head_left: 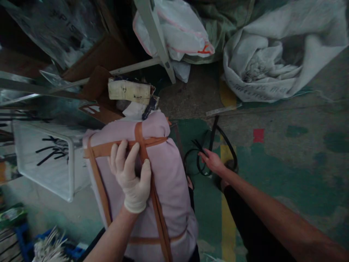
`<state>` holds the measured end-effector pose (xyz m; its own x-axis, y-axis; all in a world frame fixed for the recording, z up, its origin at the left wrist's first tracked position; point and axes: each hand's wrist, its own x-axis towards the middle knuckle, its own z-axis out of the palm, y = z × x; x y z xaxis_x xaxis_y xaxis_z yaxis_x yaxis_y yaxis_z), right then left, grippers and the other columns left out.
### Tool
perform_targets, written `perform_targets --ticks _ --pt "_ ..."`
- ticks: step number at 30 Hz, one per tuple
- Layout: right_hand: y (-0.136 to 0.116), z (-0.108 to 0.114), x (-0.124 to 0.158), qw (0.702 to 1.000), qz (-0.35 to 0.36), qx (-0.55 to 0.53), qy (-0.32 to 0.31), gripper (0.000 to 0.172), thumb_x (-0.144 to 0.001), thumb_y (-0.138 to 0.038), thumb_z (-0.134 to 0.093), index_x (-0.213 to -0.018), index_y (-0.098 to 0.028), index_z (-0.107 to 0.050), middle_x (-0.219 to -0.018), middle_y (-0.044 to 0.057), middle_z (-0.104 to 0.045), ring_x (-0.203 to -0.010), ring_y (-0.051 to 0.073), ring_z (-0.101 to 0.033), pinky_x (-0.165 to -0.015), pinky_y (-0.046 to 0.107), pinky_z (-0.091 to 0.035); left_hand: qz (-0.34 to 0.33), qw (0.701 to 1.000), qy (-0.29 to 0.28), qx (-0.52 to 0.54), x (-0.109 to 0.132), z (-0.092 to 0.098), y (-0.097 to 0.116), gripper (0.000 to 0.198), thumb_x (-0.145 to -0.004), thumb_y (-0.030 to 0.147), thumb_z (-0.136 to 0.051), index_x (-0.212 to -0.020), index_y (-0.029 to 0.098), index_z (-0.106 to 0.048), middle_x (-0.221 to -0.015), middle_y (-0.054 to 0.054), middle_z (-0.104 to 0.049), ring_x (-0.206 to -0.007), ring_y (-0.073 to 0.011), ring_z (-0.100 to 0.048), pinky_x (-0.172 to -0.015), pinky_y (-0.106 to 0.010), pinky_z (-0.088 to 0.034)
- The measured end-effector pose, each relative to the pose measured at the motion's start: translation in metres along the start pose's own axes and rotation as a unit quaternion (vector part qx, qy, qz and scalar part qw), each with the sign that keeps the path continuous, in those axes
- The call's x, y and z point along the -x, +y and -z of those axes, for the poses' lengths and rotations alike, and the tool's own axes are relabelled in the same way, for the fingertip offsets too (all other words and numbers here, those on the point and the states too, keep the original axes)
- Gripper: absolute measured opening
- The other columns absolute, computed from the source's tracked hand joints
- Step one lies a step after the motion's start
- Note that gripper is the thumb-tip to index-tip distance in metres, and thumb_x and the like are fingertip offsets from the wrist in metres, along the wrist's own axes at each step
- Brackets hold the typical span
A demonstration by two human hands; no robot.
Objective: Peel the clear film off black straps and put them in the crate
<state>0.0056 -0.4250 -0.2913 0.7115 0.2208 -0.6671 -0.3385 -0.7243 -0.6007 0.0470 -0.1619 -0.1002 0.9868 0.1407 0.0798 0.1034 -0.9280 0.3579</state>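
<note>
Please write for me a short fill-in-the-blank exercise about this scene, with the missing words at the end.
1. The left hand wears a glove coloured ____.
2. The strips in the right hand are ____.
3. The small square on the floor is ____.
4. In the picture, the white tub is to the ____ of the pink bundle.

Missing words: white; black; red; left.

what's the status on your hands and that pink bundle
Left hand, gloved: spread over orange straps on pink bundle. Right hand, bare: holding black strips beside it. Worn carton close by bundle's far end.
</note>
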Motion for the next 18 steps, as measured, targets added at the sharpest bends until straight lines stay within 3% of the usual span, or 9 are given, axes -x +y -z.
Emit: perform_targets --ticks 3,7,9,11,12,13,15,16,18 --pt "-0.009 0.056 0.094 0.994 -0.063 -0.066 0.064 0.055 -0.097 -0.056 -0.023 -0.075 -0.019 -0.057 -0.057 0.004 -0.058 -0.045 0.014 -0.052 -0.045 0.027 -0.045 -0.032 0.999 0.020 -0.001 -0.008 -0.007 0.008 0.042 -0.085 0.033 -0.058 -0.127 0.025 -0.060 -0.143 -0.009 -0.050 -0.139 -0.0308 -0.035 -0.117 -0.054 -0.016" --pt "-0.084 0.106 0.195 0.954 -0.094 -0.234 0.160 0.043 -0.089 -0.060 -0.047 -0.087 -0.018 -0.056 -0.061 -0.001 -0.056 -0.039 0.009 -0.044 -0.039 0.023 -0.038 0.005 0.999 -0.013 0.037 -0.017 -0.011 0.013 0.045 -0.083 0.035 -0.062 -0.127 0.026 -0.061 -0.145 -0.009 -0.048 -0.142 -0.0316 -0.030 -0.118 -0.055 -0.010" --pt "-0.128 0.117 0.231 0.946 -0.072 -0.261 0.177 0.040 -0.087 -0.058 -0.052 -0.089 -0.019 -0.056 -0.063 -0.002 -0.055 -0.039 0.008 -0.044 -0.040 0.023 -0.038 0.050 0.993 -0.044 0.101 -0.016 0.001 0.023 0.047 -0.081 0.036 -0.064 -0.126 0.024 -0.061 -0.146 -0.010 -0.047 -0.143 -0.0328 -0.027 -0.118 -0.056 -0.011" --pt "-0.163 0.123 0.257 0.961 -0.041 -0.224 0.158 0.037 -0.088 -0.056 -0.051 -0.087 -0.019 -0.056 -0.062 -0.002 -0.055 -0.041 0.009 -0.046 -0.042 0.023 -0.039 0.107 0.960 -0.088 0.242 -0.003 0.027 0.041 0.046 -0.081 0.040 -0.062 -0.123 0.021 -0.062 -0.142 -0.013 -0.050 -0.140 -0.0326 -0.033 -0.117 -0.054 -0.018" --pt "-0.176 0.124 0.268 0.972 -0.029 -0.186 0.139 0.037 -0.089 -0.056 -0.050 -0.088 -0.020 -0.056 -0.062 -0.001 -0.056 -0.042 0.010 -0.048 -0.044 0.023 -0.040 0.130 0.921 -0.124 0.345 0.009 0.044 0.053 0.046 -0.082 0.042 -0.061 -0.122 0.019 -0.062 -0.138 -0.015 -0.054 -0.136 -0.0320 -0.040 -0.115 -0.053 -0.024" --pt "-0.186 0.122 0.277 0.983 -0.020 -0.138 0.116 0.037 -0.089 -0.056 -0.048 -0.089 -0.020 -0.058 -0.063 0.000 -0.058 -0.045 0.012 -0.050 -0.046 0.024 -0.041 0.146 0.861 -0.165 0.459 0.026 0.062 0.066 0.049 -0.082 0.046 -0.060 -0.123 0.019 -0.061 -0.133 -0.016 -0.058 -0.131 -0.0313 -0.047 -0.113 -0.051 -0.030" --pt "-0.198 0.114 0.291 0.997 -0.008 -0.027 0.068 0.038 -0.088 -0.056 -0.046 -0.093 -0.021 -0.061 -0.067 0.003 -0.064 -0.052 0.016 -0.057 -0.050 0.025 -0.043 0.160 0.682 -0.250 0.668 0.064 0.098 0.094 0.063 -0.076 0.051 -0.067 -0.131 0.021 -0.055 -0.126 -0.017 -0.062 -0.120 -0.0316 -0.057 -0.106 -0.050 -0.040" --pt "-0.202 0.107 0.297 0.999 -0.005 0.028 0.042 0.039 -0.087 -0.055 -0.045 -0.095 -0.021 -0.063 -0.070 0.004 -0.066 -0.056 0.019 -0.060 -0.052 0.026 -0.043 0.178 0.603 -0.256 0.734 0.082 0.113 0.107 0.071 -0.071 0.049 -0.074 -0.134 0.024 -0.052 -0.126 -0.016 -0.062 -0.119 -0.0316 -0.058 -0.105 -0.049 -0.042" --pt "-0.206 0.089 0.309 0.993 -0.003 0.115 -0.024 0.039 -0.087 -0.052 -0.043 -0.099 -0.023 -0.065 -0.074 0.005 -0.070 -0.063 0.022 -0.065 -0.054 0.028 -0.045 0.279 0.502 -0.210 0.791 0.108 0.134 0.124 0.061 -0.072 0.043 -0.077 -0.128 0.027 -0.058 -0.112 -0.013 -0.067 -0.108 -0.0271 -0.064 -0.099 -0.044 -0.047"
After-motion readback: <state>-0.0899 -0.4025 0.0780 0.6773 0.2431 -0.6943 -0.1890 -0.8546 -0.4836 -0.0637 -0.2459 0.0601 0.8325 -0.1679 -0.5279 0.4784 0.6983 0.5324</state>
